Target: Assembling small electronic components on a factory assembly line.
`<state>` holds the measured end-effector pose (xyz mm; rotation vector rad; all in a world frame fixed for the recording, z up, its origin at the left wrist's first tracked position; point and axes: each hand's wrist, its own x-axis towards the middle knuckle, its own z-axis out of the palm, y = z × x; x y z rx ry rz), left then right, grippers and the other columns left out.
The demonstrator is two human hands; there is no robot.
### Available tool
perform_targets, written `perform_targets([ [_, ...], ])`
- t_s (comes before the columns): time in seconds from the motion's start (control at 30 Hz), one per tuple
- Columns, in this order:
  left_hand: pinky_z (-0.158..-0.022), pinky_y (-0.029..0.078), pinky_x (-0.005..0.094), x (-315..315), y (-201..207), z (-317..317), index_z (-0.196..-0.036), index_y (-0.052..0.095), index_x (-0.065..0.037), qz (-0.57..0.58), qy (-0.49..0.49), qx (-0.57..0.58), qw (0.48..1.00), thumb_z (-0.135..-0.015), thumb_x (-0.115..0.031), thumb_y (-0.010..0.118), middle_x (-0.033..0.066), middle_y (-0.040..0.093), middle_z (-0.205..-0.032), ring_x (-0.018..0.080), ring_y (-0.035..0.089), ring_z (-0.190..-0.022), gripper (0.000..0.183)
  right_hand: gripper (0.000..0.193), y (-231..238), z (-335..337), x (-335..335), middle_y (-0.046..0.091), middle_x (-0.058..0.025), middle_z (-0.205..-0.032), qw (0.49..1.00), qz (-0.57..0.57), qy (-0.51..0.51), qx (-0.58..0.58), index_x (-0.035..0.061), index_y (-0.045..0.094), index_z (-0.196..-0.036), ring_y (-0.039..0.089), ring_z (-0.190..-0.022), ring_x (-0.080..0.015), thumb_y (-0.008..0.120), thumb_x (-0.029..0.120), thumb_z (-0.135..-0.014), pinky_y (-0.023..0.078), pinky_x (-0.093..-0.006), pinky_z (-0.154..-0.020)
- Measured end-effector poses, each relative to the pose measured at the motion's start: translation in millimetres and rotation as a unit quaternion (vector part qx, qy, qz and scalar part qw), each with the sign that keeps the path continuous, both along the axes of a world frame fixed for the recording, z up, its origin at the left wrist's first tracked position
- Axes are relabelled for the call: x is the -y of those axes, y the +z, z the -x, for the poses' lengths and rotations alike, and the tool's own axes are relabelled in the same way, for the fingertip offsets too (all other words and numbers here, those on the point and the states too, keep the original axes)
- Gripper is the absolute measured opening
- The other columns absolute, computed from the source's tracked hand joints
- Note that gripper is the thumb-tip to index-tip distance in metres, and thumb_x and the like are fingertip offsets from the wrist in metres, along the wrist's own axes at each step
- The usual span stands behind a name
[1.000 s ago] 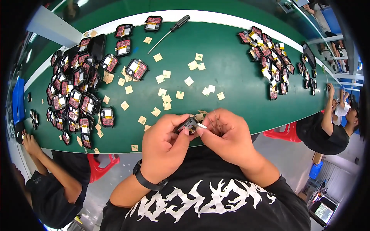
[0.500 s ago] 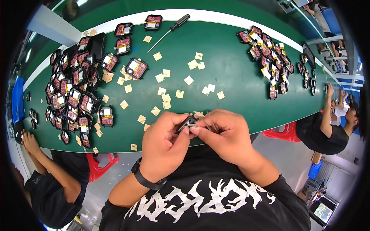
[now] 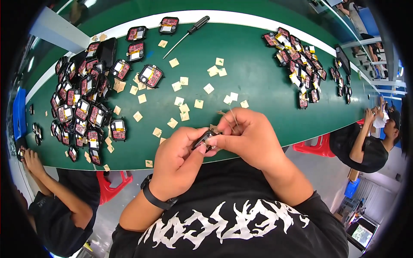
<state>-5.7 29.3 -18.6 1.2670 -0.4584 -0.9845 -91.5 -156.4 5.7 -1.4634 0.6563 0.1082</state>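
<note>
Just beyond the near table edge, my left hand grips a small black device housing, tilted, with its inside facing up. Its interior is mostly covered by fingers. My right hand is closed beside it, thumb tip pressed onto the housing. A thin light strip sticks up between the right fingers; its kind is too small to make out. Beyond the hands lie scattered tan paper squares. One open housing with a red circuit board and white battery lies apart, farther left.
A big heap of similar open housings covers the left of the green table. Another pile is at the far right. A screwdriver lies near the back edge. People sit on both sides, near red stools.
My right hand has moved up slightly and its thumb now presses on the housing. The housing has tilted, showing more of its inside. The thin strip now points upward.
</note>
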Motion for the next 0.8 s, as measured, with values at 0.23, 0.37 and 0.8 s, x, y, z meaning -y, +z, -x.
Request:
perform_targets([
  [0.23, -0.096, 0.062, 0.0381, 3.1, 2.1, 0.4, -0.131, 0.052, 0.006, 0.022, 0.015, -0.04, 0.999, -0.104, 0.004, 0.052, 0.0154, 0.065, -0.124, 0.0213, 0.069, -0.111, 0.027, 0.017, 0.4, -2.0, 1.4, 0.064, 0.0023, -0.073, 0.999, -0.003, 0.038, -0.008, 0.0012, 0.068, -0.089, 0.052, -0.064, -0.0026, 0.082, 0.011, -0.09, 0.041, -0.022, -0.055],
  [0.37, -0.093, 0.062, 0.0363, 10.6, 6.8, 2.3, -0.133, 0.054, 0.008, 0.035, 0.063, -0.072, 0.995, -0.103, 0.004, 0.055, 0.0148, 0.066, -0.12, 0.0222, 0.071, -0.107, 0.031, 0.015, 8.2, -0.2, 5.1, 0.064, 0.0032, -0.075, 0.998, -0.056, 0.02, 0.003, 0.0016, 0.07, -0.094, 0.05, -0.063, -0.0025, 0.075, 0.016, -0.097, 0.039, -0.022, -0.054],
  [0.8, -0.099, 0.058, 0.0357, -8.1, 40.6, -2.7, -0.145, 0.049, 0.011, 0.073, 0.064, 0.011, 0.995, -0.097, 0.015, 0.045, 0.0218, 0.066, -0.126, 0.03, 0.072, -0.114, 0.048, 0.026, 11.8, 48.8, 54.2, 0.056, 0.0048, -0.078, 0.926, 0.344, -0.135, 0.078, 0.0022, 0.071, -0.126, 0.047, -0.07, -0.0038, 0.067, 0.013, -0.103, 0.04, -0.0199, -0.064],
])
